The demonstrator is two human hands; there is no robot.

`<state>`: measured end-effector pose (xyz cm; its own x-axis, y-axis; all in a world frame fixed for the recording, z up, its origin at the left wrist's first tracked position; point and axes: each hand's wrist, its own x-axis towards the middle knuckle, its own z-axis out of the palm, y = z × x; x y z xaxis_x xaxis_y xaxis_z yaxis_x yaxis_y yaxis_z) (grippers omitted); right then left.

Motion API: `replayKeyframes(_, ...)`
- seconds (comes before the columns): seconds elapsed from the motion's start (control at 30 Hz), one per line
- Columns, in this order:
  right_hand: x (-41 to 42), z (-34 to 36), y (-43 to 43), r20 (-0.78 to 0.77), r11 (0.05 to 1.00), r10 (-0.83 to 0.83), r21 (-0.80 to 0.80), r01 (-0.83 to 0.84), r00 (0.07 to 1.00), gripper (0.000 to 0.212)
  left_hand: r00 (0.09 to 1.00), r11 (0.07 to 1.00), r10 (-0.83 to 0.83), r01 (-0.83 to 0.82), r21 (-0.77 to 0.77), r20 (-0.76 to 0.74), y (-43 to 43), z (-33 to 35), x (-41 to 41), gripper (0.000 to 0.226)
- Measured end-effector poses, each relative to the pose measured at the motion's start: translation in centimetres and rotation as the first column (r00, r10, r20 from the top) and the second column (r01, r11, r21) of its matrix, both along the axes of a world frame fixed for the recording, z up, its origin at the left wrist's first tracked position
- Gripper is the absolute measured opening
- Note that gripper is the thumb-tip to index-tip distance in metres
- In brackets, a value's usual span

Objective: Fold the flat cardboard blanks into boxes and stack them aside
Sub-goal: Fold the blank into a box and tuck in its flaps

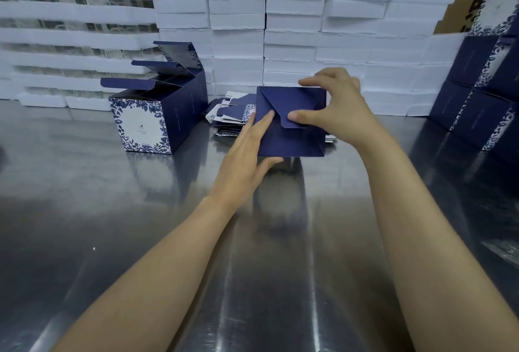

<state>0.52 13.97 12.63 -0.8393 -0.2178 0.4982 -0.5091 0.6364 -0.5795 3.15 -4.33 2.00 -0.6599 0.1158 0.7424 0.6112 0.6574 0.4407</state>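
Observation:
A dark blue box (292,138) stands on the steel table with its folded bottom flaps facing me. My left hand (247,152) holds its left side, fingers straight along the flap and thumb under the lower edge. My right hand (331,107) grips the top right corner, its thumb pressing the centre tab. Behind the box lies a pile of flat blanks (230,116). Three folded boxes (157,116) with open lids stand in a row at the left.
White foam trays (295,28) are stacked like a wall along the back. More finished blue boxes (477,93) are piled at the right edge. The steel table (140,211) stretches toward me.

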Motion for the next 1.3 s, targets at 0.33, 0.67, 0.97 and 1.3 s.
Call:
replayKeyframes(0.33,-1.4,-1.9,-1.1,-0.069,0.998,0.027,-0.049,-0.03,0.997,0.076,0.989,1.0,-0.03,0.029,-0.01,-0.146,0.1,0.0,0.3,0.073)
replayKeyframes(0.67,-1.6,-2.1,-1.6,-0.263,0.986,-0.132,0.06,0.153,0.956,0.071,0.984,1.0,-0.013,0.017,0.023,-0.18,-0.1,-0.2,-0.1,0.067)
replayKeyframes(0.97,-1.6,-2.0,-1.4,-0.348,0.979,-0.153,0.076,0.191,0.925,0.07,0.967,1.0,0.011,-0.017,-0.022,-0.255,0.1,0.4,0.4,0.056)
replayKeyframes(1.3,-1.1,-1.0,-0.9,-0.092,0.933,-0.077,-0.358,0.04,0.993,0.023,0.997,0.999,0.005,-0.002,0.04,-0.076,-0.2,-0.1,-0.1,0.086)
